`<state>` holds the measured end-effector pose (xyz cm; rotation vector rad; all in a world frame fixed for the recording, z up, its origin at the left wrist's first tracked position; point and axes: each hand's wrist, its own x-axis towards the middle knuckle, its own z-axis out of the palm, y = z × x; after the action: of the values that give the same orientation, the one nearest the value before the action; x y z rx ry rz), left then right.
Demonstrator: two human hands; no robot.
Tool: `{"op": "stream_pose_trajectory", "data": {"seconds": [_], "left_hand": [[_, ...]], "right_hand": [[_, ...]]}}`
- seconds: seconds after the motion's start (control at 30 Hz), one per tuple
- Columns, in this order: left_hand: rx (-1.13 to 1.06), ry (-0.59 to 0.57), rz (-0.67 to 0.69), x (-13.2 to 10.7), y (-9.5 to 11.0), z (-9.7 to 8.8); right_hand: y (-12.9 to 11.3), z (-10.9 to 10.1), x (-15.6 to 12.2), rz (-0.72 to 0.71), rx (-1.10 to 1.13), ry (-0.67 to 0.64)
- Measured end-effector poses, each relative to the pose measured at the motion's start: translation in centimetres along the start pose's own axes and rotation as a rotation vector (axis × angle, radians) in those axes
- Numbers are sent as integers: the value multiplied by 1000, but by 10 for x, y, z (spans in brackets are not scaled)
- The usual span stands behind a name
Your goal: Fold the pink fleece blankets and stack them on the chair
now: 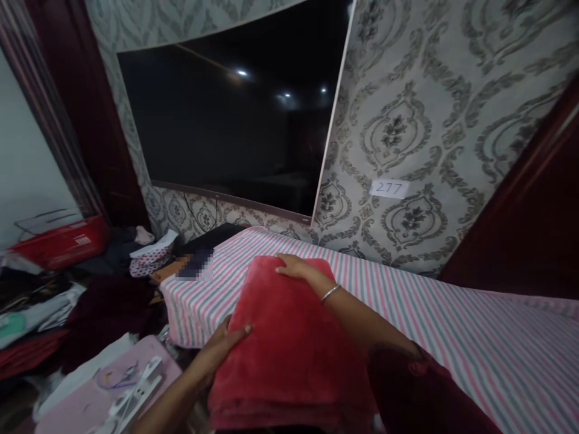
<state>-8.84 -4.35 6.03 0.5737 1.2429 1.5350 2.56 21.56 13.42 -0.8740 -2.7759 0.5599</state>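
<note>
A folded red fleece blanket (289,343) lies on a surface covered with a pink, grey and white striped cloth (452,313). My left hand (224,346) grips the blanket's left edge, thumb on top and fingers tucked under. Over the far top edge rests my right hand (298,268), fingers flat and slightly curled, a thin silver bangle on its wrist.
A large dark television (230,120) hangs on the patterned wall behind, beside a paper label reading 277 (389,188). Left of the striped surface lie piles of clothes (104,301), a red basket (63,241) and a pink board with white clips (117,386). Dark red door frames stand at both sides.
</note>
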Motion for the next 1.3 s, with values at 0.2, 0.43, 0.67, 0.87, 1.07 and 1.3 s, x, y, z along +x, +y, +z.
{"op": "stream_pose_trajectory", "data": {"seconds": [0.2, 0.43, 0.67, 0.87, 1.07, 1.3], "left_hand": [[-58, 142, -65, -14, -15, -6], [-60, 195, -133, -31, -51, -24], [-66, 49, -105, -44, -61, -28], [443, -63, 174, -37, 14, -16], [1197, -73, 784, -3, 136, 66], [1565, -53, 1495, 30, 204, 174]], "right_hand": [[1, 13, 39, 66, 56, -168], [-6, 23, 59, 75, 114, -332], [-14, 12, 53, 159, 70, -268], [7, -75, -4, 87, 167, -12], [65, -183, -109, 232, 378, 644], [87, -236, -238, 101, 132, 1349]]}}
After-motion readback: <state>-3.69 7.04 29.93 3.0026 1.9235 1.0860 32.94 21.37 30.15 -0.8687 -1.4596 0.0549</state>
